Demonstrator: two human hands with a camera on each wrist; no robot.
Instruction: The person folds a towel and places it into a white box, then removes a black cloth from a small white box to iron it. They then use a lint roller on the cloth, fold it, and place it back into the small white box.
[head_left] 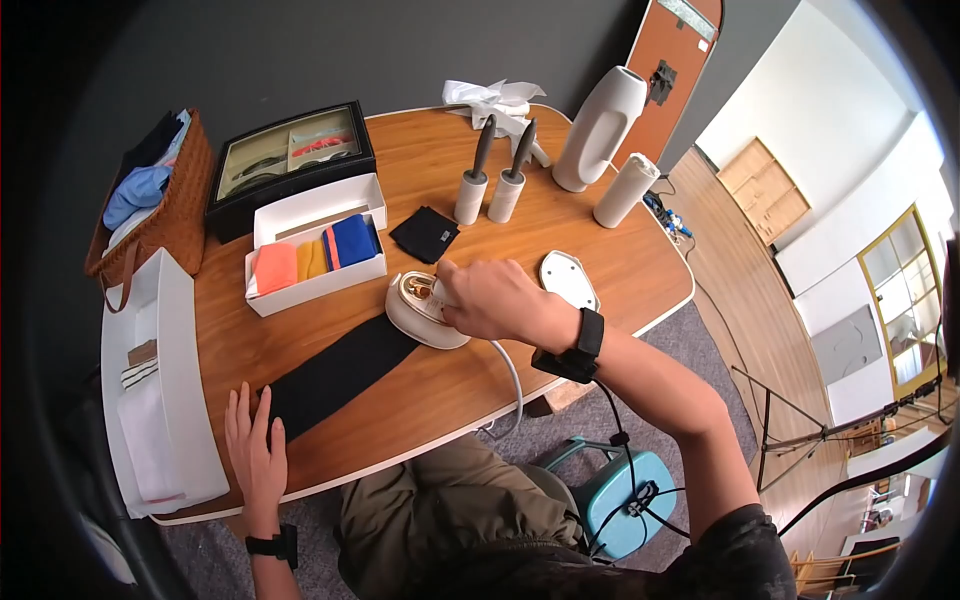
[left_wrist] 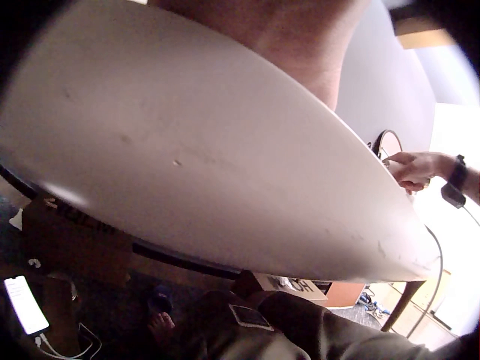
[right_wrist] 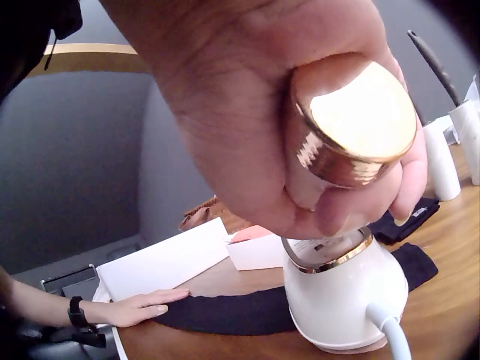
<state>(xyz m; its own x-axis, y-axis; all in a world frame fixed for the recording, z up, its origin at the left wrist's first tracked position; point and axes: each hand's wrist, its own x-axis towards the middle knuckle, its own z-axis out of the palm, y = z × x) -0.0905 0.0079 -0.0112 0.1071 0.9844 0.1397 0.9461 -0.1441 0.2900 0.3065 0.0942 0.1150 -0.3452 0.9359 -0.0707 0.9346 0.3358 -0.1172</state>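
A small white iron (head_left: 428, 325) with gold trim stands on a long black strip of cloth (head_left: 345, 378) on the table. My right hand (head_left: 503, 300) grips the iron's handle, whose round gold end (right_wrist: 364, 120) shows in the right wrist view. From the iron's body runs a pale cord (right_wrist: 390, 330). At the cloth's near left end rests my left hand (head_left: 257, 450), fingers straight and spread, fingertips at its edge. The left wrist view mostly shows the table's pale underside, so that hand's fingers are hidden there. Beyond the iron lies a folded black cloth (head_left: 425, 234).
Left of the cloth stands a long white box (head_left: 195, 400); behind is a white box of folded coloured cloths (head_left: 285, 303). Two lint rollers (head_left: 507, 197), a white bottle-shaped appliance (head_left: 600, 130) and a white roll (head_left: 627, 190) stand farther back. A white base plate (head_left: 568, 278) lies beside my right wrist.
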